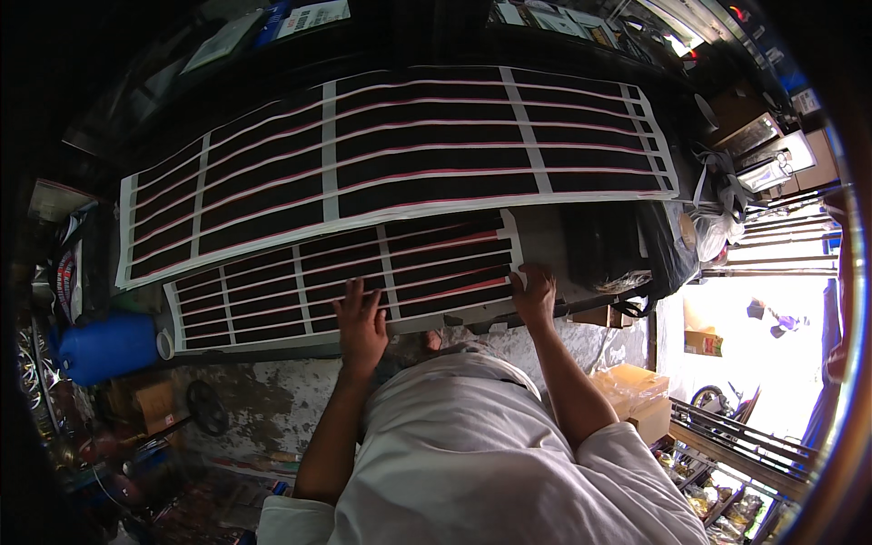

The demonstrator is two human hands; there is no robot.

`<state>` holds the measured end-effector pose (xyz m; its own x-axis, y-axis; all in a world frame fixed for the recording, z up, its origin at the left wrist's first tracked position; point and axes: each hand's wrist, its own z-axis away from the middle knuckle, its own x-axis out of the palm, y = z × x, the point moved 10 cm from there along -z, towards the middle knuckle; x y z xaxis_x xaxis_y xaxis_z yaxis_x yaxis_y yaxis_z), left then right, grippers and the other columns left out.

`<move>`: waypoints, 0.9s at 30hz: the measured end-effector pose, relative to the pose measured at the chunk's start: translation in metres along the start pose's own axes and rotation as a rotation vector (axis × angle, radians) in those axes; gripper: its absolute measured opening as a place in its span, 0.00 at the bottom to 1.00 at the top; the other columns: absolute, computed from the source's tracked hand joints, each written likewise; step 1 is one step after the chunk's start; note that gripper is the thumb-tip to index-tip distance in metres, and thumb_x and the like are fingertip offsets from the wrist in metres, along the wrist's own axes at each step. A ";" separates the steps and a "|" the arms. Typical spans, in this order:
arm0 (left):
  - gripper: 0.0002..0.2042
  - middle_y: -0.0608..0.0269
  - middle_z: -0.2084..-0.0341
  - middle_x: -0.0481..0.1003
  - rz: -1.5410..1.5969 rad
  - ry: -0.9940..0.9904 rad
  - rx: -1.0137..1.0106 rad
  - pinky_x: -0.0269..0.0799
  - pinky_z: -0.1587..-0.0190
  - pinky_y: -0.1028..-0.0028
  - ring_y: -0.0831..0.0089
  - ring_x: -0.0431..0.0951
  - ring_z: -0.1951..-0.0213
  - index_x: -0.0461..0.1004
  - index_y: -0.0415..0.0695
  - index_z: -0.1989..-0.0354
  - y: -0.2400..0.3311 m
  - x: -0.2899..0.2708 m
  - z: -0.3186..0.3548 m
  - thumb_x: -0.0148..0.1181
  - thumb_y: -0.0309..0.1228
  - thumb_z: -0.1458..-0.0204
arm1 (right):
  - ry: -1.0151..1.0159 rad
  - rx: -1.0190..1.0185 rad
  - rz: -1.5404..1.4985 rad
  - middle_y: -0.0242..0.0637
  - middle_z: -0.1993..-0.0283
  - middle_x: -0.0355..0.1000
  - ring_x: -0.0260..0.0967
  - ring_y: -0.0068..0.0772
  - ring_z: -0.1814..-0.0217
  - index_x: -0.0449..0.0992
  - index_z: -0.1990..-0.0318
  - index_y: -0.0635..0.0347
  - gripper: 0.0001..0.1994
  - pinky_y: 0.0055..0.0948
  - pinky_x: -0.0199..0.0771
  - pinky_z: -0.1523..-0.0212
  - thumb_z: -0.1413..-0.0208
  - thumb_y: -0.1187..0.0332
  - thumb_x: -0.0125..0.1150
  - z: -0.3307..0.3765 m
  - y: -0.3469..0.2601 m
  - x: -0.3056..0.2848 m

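A smaller printed sheet [303, 303], white-edged with black panels and thin red lines, lies on the near part of the table. My left hand [361, 329] rests flat on its near edge, fingers spread. At the sheet's right end, my right hand [536, 292] has its thumb and fingers closed on the near corner; the exact grip is partly hidden. Beyond it lies a larger stack of similar sheets [329, 156], patterned with black panels between white strips. The stack's near edge overlaps the far part of the smaller sheet.
A blue plastic drum [111, 349] stands left of the table. On the right are a black plastic bag [663, 243] and clear bags [719, 218]. A cardboard box [636, 400] sits below, near my right arm. Racks and a bright doorway [754, 336] lie further right.
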<state>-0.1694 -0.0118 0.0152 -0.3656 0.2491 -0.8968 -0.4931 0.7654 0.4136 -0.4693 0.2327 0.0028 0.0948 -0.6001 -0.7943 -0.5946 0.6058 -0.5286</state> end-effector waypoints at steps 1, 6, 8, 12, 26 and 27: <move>0.23 0.45 0.24 0.61 -0.012 0.004 -0.021 0.49 0.26 0.31 0.44 0.58 0.22 0.75 0.47 0.34 -0.010 -0.005 0.003 0.65 0.31 0.38 | -0.032 0.055 0.034 0.45 0.52 0.77 0.74 0.56 0.45 0.81 0.57 0.56 0.13 0.50 0.73 0.43 0.47 0.66 0.78 -0.005 -0.001 0.007; 0.22 0.48 0.25 0.62 -0.031 -0.065 0.013 0.52 0.25 0.32 0.44 0.59 0.22 0.75 0.47 0.33 -0.009 -0.007 0.009 0.64 0.33 0.35 | -0.165 0.281 0.158 0.43 0.50 0.79 0.75 0.54 0.41 0.81 0.61 0.55 0.18 0.57 0.70 0.41 0.49 0.54 0.81 -0.016 -0.011 0.023; 0.22 0.50 0.24 0.62 0.001 -0.084 0.051 0.53 0.25 0.33 0.48 0.59 0.22 0.74 0.47 0.32 0.001 -0.002 0.009 0.62 0.36 0.33 | -0.243 0.376 0.148 0.40 0.49 0.79 0.72 0.52 0.37 0.81 0.62 0.53 0.16 0.60 0.66 0.38 0.48 0.56 0.80 -0.018 -0.009 0.027; 0.22 0.52 0.24 0.62 0.063 -0.148 0.046 0.54 0.25 0.35 0.51 0.60 0.22 0.74 0.50 0.30 0.008 0.014 0.012 0.60 0.38 0.31 | -0.310 0.468 0.136 0.39 0.48 0.79 0.71 0.52 0.35 0.82 0.66 0.53 0.12 0.64 0.64 0.37 0.46 0.57 0.78 -0.014 0.009 0.038; 0.22 0.57 0.23 0.63 0.084 -0.136 0.026 0.56 0.25 0.35 0.55 0.62 0.22 0.76 0.53 0.31 0.002 0.016 0.015 0.64 0.39 0.33 | -0.285 0.451 0.009 0.40 0.54 0.81 0.75 0.55 0.41 0.83 0.71 0.51 0.11 0.66 0.66 0.41 0.45 0.59 0.78 -0.006 0.017 0.035; 0.22 0.58 0.23 0.64 0.080 -0.139 0.027 0.56 0.25 0.36 0.55 0.62 0.22 0.76 0.53 0.31 0.003 0.016 0.014 0.65 0.39 0.33 | -0.268 0.435 0.027 0.40 0.54 0.81 0.75 0.55 0.41 0.83 0.71 0.51 0.11 0.66 0.67 0.41 0.45 0.59 0.79 -0.007 0.017 0.034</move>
<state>-0.1657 0.0029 -0.0001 -0.2892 0.3881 -0.8751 -0.4451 0.7548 0.4818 -0.4814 0.2192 -0.0308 0.3196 -0.4604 -0.8282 -0.2176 0.8150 -0.5370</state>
